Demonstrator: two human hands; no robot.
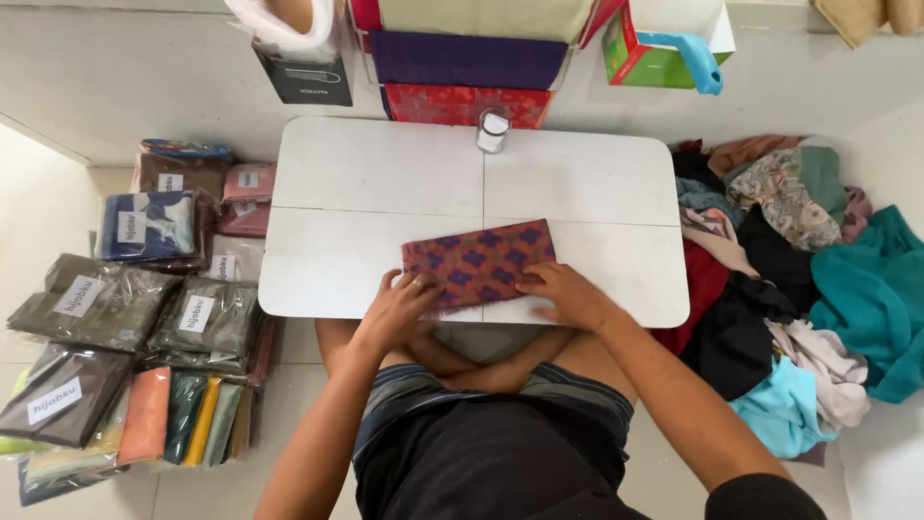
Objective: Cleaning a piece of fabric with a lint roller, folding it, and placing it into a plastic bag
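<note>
Smooth white table (366,173) — both hands, left (399,310) and right (568,294), press flat on soft patterned folded cloth (478,260).

1. The folded cloth (478,262) under both hands is a thin woven fabric, matt, printed red with purple motifs
2. The low table (385,183) has a smooth white top, faintly sheened, likely plastic
3. The packed scarves (106,299) at the left sit in clear glossy plastic bags with white paper labels
4. The loose pile of clothes (799,279) at the right is soft, matt, crumpled cloth
5. The small jar (492,131) looks like clear glass
6. The floor (87,87) is smooth pale tile
</note>
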